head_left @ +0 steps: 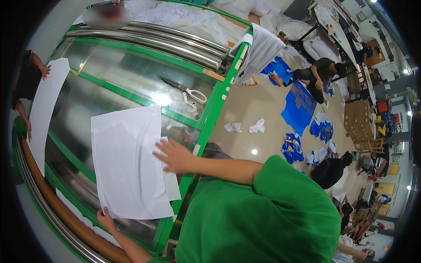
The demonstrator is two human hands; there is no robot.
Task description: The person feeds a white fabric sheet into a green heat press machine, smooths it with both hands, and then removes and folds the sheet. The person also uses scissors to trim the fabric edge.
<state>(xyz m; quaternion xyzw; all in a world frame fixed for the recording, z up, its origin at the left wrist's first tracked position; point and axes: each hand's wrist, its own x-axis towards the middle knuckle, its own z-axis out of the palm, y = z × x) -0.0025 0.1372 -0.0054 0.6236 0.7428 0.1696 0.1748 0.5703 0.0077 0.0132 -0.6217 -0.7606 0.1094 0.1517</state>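
A white cloth panel (127, 162) lies flat on the glass-like top of a green-framed machine table, with a white sheet of paper (172, 186) showing from under its right edge. At the cloth's near left corner my left hand (106, 220) has its fingers closed on the edge. My right hand (174, 157) is stretched out with fingers spread at the cloth's right edge; whether it presses down I cannot tell. Beyond the cloth, a pair of scissors (186, 93) with white handles rests on the table, blades partly apart.
Green frame bars (219, 103) edge the table. Metal rollers (153, 41) run along the far side, and a brown roller (66, 210) at the left. A co-worker's hands (44, 72) touch a long white cloth (48, 105). Blue fabric (299, 107) and seated people are on the floor at right.
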